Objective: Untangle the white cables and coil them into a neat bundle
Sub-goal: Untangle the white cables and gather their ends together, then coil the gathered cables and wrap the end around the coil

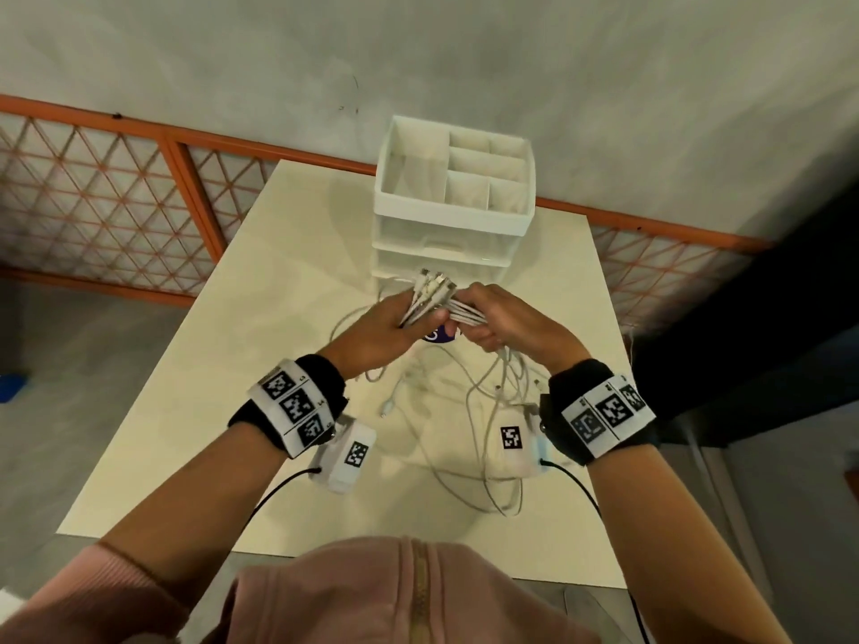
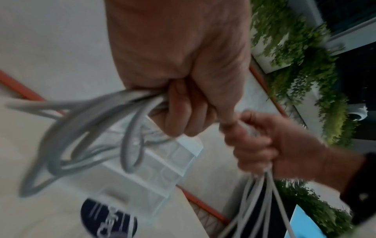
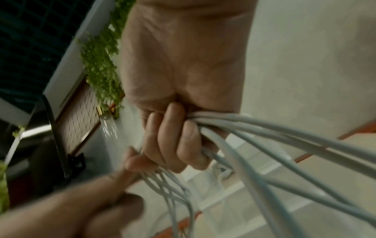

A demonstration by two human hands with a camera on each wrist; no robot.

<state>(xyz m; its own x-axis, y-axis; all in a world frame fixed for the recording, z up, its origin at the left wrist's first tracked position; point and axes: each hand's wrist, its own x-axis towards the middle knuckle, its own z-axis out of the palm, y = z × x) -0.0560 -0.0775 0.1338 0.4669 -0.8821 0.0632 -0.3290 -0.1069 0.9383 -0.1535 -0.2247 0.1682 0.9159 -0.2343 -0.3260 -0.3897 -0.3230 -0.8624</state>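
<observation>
Several white cables (image 1: 437, 302) are gathered side by side above the table, their plug ends pointing toward the organizer. My left hand (image 1: 390, 323) grips the bunch near the plugs, fingers curled round it (image 2: 183, 116). My right hand (image 1: 497, 318) grips the same bunch just to the right, fist closed round the strands (image 3: 175, 141). From both fists the loose cable lengths (image 1: 483, 439) hang down and loop over the table. The two hands almost touch.
A white compartment organizer with clear drawers (image 1: 453, 197) stands at the table's far edge, just behind the hands. A dark blue round object (image 1: 439, 334) lies under the hands. The cream table (image 1: 186, 448) ends near my body. An orange lattice railing (image 1: 116, 197) runs behind.
</observation>
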